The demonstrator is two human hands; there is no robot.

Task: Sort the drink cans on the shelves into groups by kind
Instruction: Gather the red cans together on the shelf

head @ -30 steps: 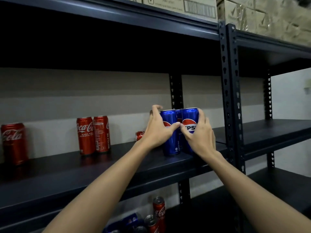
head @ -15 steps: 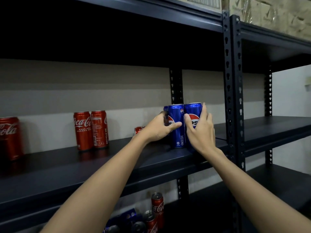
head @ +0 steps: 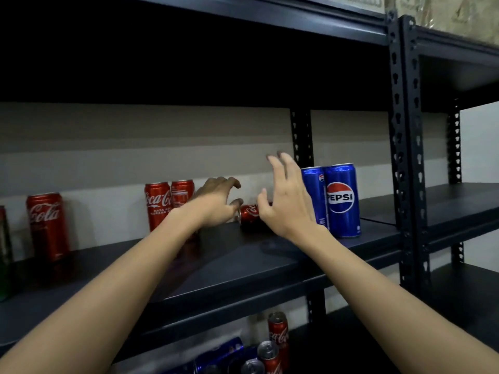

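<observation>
Red Coke can (head: 249,215) on side: light, slick, rolls; grab mid-body. L hand (head: 216,205), R hand (head: 286,209) open, holding nothing.

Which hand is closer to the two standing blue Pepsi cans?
Right. The right hand is open just beside the blue Pepsi cans; the left hand is farther left, by the tipped red can.

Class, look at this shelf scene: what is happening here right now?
A person is sorting drink cans on a dark metal shelf. Two blue Pepsi cans stand together at the right, untouched. Both hands are open: the left hand and right hand reach toward a red Coca-Cola can lying on its side. More Coca-Cola cans stand upright to the left.
</observation>
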